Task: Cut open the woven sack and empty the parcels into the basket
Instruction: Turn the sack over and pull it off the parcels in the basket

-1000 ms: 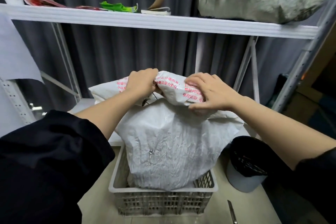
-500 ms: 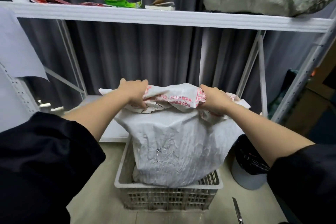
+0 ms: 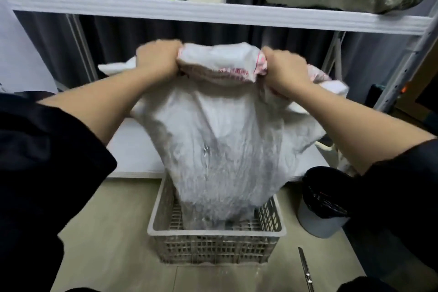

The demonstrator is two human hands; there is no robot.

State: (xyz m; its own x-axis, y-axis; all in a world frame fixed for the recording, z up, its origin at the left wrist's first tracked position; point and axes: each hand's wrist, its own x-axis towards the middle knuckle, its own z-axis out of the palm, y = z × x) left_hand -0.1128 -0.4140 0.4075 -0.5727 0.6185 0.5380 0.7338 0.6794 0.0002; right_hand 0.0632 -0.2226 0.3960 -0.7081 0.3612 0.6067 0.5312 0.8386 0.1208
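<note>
Since a moment ago both hands have hoisted the sack higher, so its blurred lower end now hangs inside the basket. The left hand and right hand each clench a bunched fistful of its top edge. Scissors lie on the floor, near right.

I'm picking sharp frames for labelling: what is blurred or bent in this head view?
Head view: the woven sack and both gripping hands, left hand and right hand, are motion-smeared; the basket is sharper; the shelf bows from wide-angle distortion.
</note>
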